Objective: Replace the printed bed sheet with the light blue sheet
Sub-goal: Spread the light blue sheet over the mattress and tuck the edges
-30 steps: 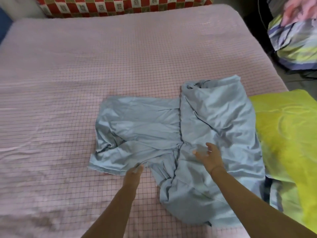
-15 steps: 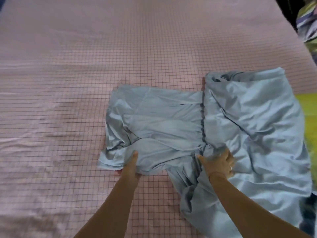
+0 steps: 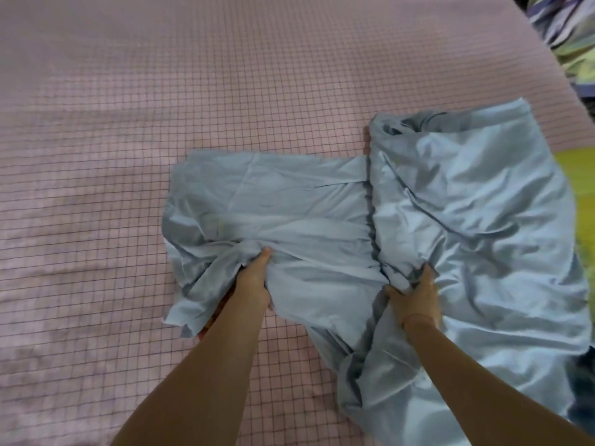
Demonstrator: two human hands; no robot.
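The light blue sheet [image 3: 450, 201] lies partly folded and crumpled on the bed, right of the middle. My left hand [image 3: 254, 278] grips a bunched fold at the near edge of its left part. My right hand [image 3: 415, 297] grips a gathered fold near the dark seam between the two parts. Under it all, the bed surface [image 3: 161, 107] is pink with a thin dark grid.
A yellow-green cloth [image 3: 576, 175] sits at the bed's right side, partly under the blue sheet. A striped, printed bundle [image 3: 566, 30] shows at the top right corner, past the bed's edge. Wide pink surface lies to the left and far side.
Both hands went from lying on the blue sheet to gripping bunched folds of it. The fabric by my left hand has gathered up. The camera has moved closer and lower.
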